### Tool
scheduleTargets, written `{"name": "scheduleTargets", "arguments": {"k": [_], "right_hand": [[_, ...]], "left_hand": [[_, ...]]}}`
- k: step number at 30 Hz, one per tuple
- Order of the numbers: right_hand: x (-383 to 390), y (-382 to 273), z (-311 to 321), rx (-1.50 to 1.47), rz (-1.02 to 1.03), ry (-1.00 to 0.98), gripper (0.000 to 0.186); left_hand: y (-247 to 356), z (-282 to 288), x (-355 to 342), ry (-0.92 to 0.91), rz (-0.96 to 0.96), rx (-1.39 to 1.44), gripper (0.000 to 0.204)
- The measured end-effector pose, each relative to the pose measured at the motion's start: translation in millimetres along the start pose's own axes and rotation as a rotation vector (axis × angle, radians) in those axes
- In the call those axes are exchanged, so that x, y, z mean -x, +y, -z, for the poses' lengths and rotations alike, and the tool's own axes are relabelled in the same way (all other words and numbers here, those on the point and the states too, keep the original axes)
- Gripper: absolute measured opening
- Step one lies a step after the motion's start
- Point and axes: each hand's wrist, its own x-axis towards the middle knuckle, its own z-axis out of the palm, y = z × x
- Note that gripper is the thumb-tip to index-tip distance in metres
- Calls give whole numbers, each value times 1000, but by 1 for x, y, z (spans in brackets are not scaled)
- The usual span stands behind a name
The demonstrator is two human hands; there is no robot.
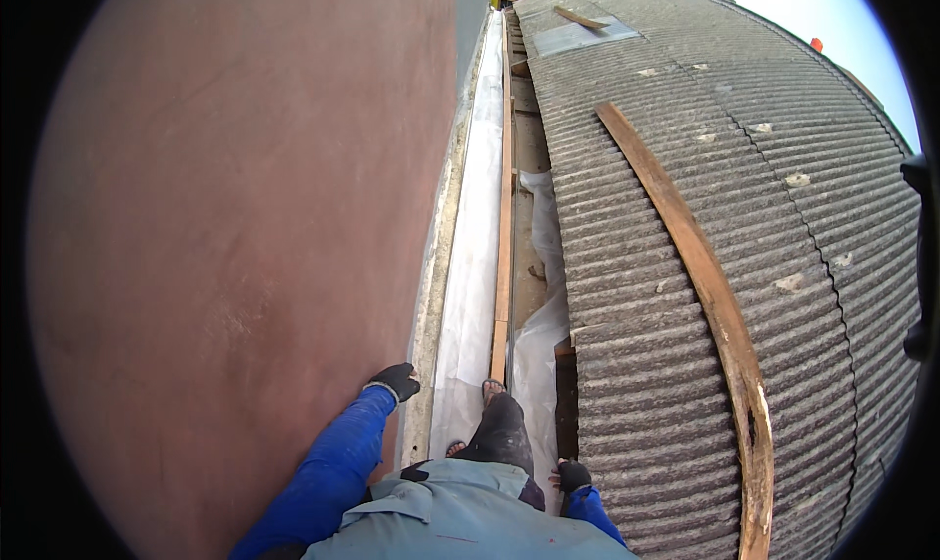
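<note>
My left hand [396, 380], in a dark glove with bare fingertips, rests against the red-brown wall [235, 256] beside the narrow concrete ledge [427, 305]. Its fingers point toward the ledge and hold nothing I can see. My right hand [571, 476], in a dark fingerless glove, hangs low by the white sheeting [540, 374] near the roof's edge. Its fingertips show slightly apart, with no object in them. Between my hands, one sandaled foot [493, 390] stands at the near end of a long wooden batten [504, 217]; the other foot [456, 449] is on pale sheeting [472, 217].
Corrugated grey roofing [646, 296] slopes up on the right, bearing a long weathered plank [710, 276]. Farther off, a short wood strip [581, 18] lies on a flat pale panel [578, 37]. A gap [529, 139] with crosspieces runs along the roof's edge.
</note>
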Motion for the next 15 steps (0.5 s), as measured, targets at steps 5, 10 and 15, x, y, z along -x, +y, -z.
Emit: {"name": "scheduleTargets", "arguments": {"k": [5,10,15], "right_hand": [[-5,10,-16,-70,-23,-16,27],[-8,36,-24,88,-13,-81,24],[-8,52,-19,331,60,-169,23]], "left_hand": [[-6,-5,-6,15,-4,13,49],[-18,-15,-17,10,9,12,47],[-24,-17,-23,-19,-8,26,48]]}}
